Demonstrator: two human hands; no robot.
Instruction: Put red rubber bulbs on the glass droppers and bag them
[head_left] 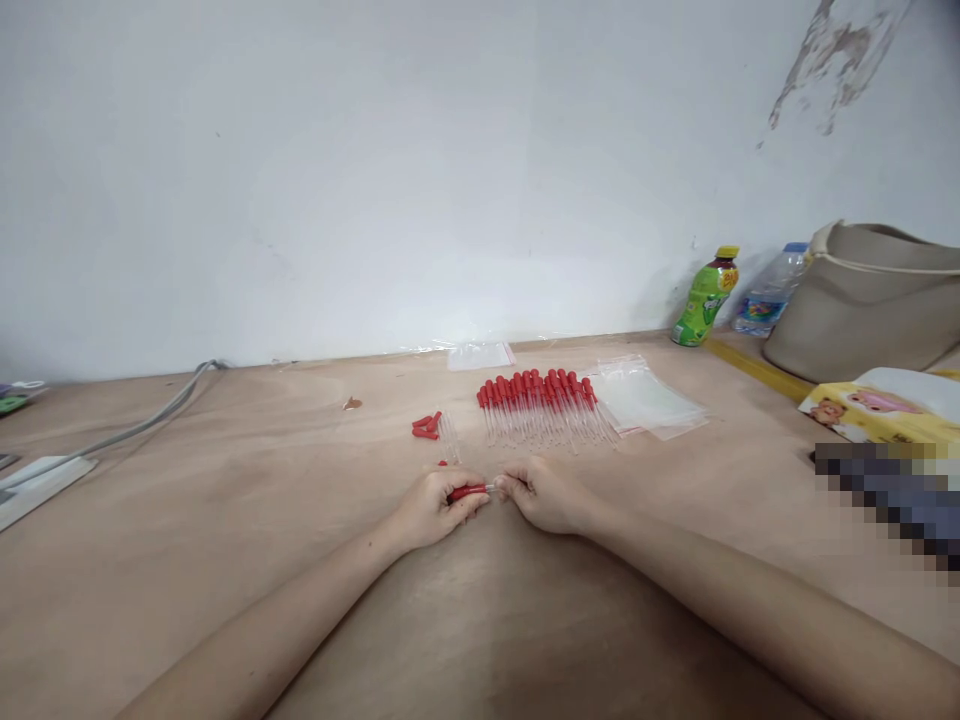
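My left hand (435, 510) is closed round a red rubber dropper bulb (468, 491), held level just above the table. A short piece of clear glass dropper tube (491, 488) shows at the bulb's open end, pinched by my right hand (544, 495); most of the tube is hidden by the fingers. Beyond my left hand lie several loose red bulbs (425, 434) beside a few bare glass tubes (450, 435). One more bit of red peeks out behind my left knuckles. Past my right hand, many droppers with red bulbs (534, 395) lie in a row, bulbs toward the wall.
Clear plastic bags (649, 400) lie right of the droppers, another bag (480, 356) by the wall. Farther right are a green-labelled bottle (705, 300), a water bottle (772, 290), a grey-beige bucket (862, 310) and a yellow packet (877, 410). A grey cable (161, 412) runs at left.
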